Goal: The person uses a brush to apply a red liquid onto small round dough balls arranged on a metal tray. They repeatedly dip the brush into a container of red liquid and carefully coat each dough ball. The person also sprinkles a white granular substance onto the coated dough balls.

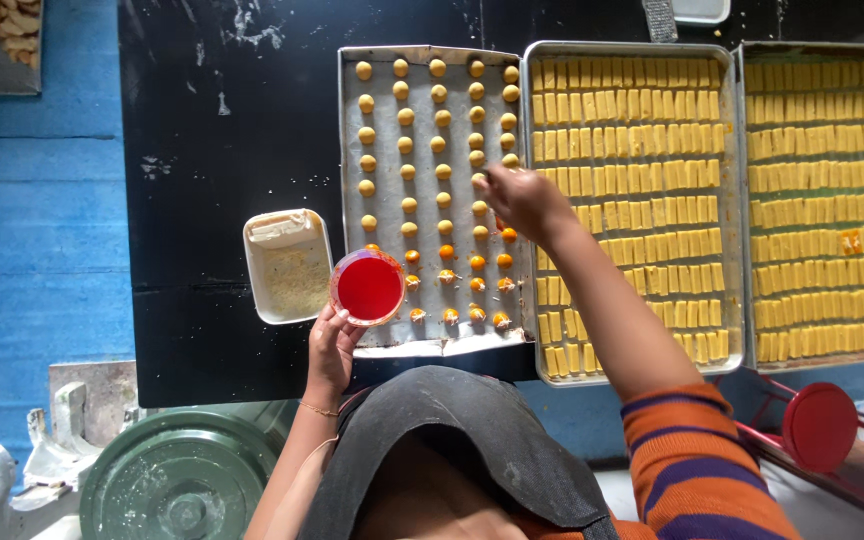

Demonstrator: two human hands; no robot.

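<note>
Left hand: the left hand was low in the picture, fingers curled under a small round cup and holding it up.
Cup: it was full of red colour and sat over the near left corner of the dough-ball tray.
Right hand: the right hand reached out over that tray, fingertips pinched together at a dough ball; I could not tell if they held a tool.
Dough balls: small yellow balls lay in rows; the near rows had an orange-red top, the far rows were plain.
White tub: a square white tub stood just left of the cup on the black table.
Other trays: two trays of yellow sticks lay to the right, side by side.
</note>
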